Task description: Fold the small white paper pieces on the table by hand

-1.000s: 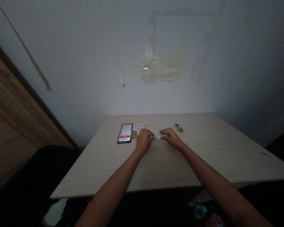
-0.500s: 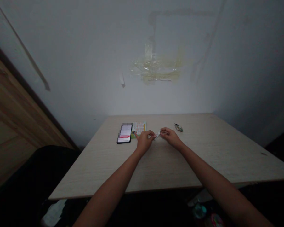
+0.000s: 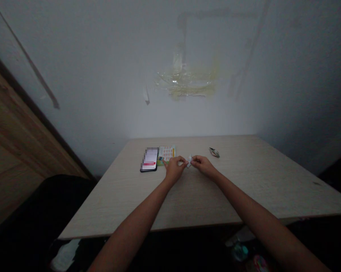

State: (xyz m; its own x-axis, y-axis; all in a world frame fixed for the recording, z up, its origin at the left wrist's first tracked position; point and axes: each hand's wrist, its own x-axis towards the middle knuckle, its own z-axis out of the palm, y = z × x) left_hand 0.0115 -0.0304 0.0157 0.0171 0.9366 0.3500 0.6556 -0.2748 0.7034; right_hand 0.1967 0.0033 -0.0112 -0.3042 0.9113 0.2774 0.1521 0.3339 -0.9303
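Between my two hands is a small white piece (image 3: 189,161) that looks like paper or a thin wrapper; its exact kind is too small to make out. My left hand (image 3: 174,167) pinches its left side between thumb and fingers. From the right, my right hand (image 3: 203,165) pinches the other side. Just beyond my left hand lies a printed card or leaflet (image 3: 167,152) with rows of small pictures, partly covered by the hand. A phone with a lit screen (image 3: 149,160) rests flat at the leaflet's left edge.
A small dark, crumpled-looking packet or stack (image 3: 214,152) lies beyond my right hand. The pale wooden table (image 3: 244,185) meets a grey wall (image 3: 102,75) with peeling tape (image 3: 191,85). Left stands a wooden panel (image 3: 14,124); several things sit in shadow below the table's front edge.
The white piece between my fingers has turned and now looks broader and more spread out. My right hand has shifted slightly left and down; the phone and leaflet stay put.
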